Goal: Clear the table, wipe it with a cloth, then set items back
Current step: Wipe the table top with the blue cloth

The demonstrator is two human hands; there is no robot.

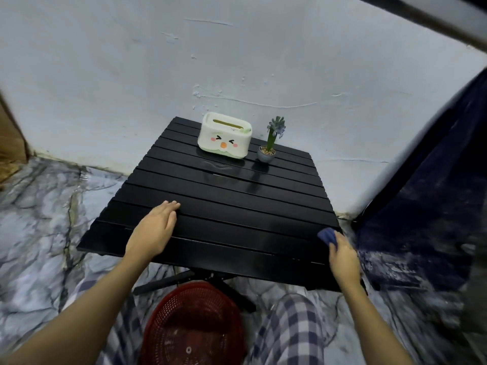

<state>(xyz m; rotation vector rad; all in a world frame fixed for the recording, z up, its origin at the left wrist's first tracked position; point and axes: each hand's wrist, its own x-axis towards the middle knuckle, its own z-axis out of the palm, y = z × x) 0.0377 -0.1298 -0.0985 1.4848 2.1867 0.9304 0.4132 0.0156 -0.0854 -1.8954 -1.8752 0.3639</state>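
A black slatted table (224, 206) stands against a white wall. At its far side sit a white tissue box with a cartoon face (224, 135) and, just right of it, a small potted plant with purple flowers (268, 146). My left hand (155, 230) lies flat on the near left part of the tabletop, fingers together, holding nothing. My right hand (342, 259) is at the table's near right corner, closed on a small blue cloth (328, 236) that sticks out past my fingers and touches the table edge.
A red mesh basket (192, 325) lies on the marble floor under the table's near edge, between my checked trouser legs. A dark blue fabric (421, 206) hangs to the right of the table. A wooden piece (10, 135) stands at the far left.
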